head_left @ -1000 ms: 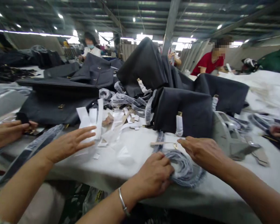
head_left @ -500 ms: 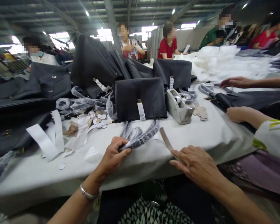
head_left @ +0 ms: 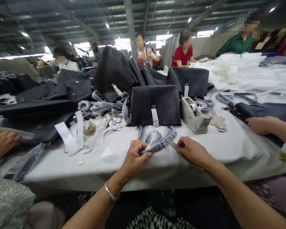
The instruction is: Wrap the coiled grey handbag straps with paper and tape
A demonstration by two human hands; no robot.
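Note:
My left hand (head_left: 137, 156) is closed round a plastic-wrapped bag handle (head_left: 166, 139), thumb and fingers pinching it near the table's front edge. The handle loops out in front of a black handbag (head_left: 143, 109), which stands with a white-wrapped tab (head_left: 154, 117) hanging at its middle. To the right, my right hand (head_left: 193, 152) is closed on a thin tan strip (head_left: 173, 145). Only a short end of the strip shows beyond the curled fingers, close to the handle's right side. A grey tape dispenser (head_left: 196, 119) stands just beyond this hand.
White paper strips (head_left: 70, 136) and small card scraps lie at left, with tan card pieces (head_left: 218, 122) right of the dispenser. More black bags (head_left: 116, 68) are piled behind. Co-workers' hands are at the left edge (head_left: 2, 141) and on a bag at right (head_left: 264, 127).
The view has swung left. My right hand has moved forward over the table and its fingers have curled, covering most of the strip. My left hand keeps its hold on the handle.

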